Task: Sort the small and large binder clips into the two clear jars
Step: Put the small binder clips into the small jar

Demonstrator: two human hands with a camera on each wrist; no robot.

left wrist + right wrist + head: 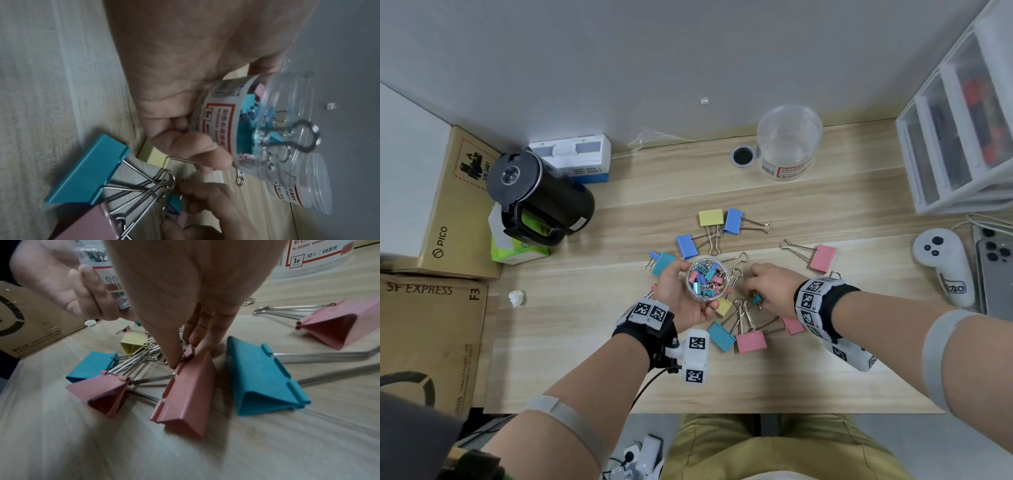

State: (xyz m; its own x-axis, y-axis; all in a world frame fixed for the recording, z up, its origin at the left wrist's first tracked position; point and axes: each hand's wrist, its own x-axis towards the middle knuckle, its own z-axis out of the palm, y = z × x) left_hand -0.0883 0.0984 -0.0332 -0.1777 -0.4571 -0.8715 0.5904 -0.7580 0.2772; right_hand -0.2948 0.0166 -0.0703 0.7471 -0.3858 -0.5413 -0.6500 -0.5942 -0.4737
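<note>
My left hand (681,298) holds a small clear jar (707,279) upright above the table, its mouth open and several small coloured clips inside; the left wrist view shows the jar (257,123) lying in my fingers. Palm down among the large clips, my right hand (751,291) pinches a small binder clip (189,353) between thumb and forefinger, beside a large pink clip (185,394). A small teal clip (756,300) lies by the thumb. Large clips (710,217) in yellow, blue, teal and pink are scattered around both hands. The large clear jar (787,144) stands empty at the back.
A black kettle (541,198) and cardboard boxes (431,325) stand at the left. At the right are a white drawer unit (962,120), a white controller (941,260) and a phone (996,274). A round cable hole (742,157) sits beside the large jar.
</note>
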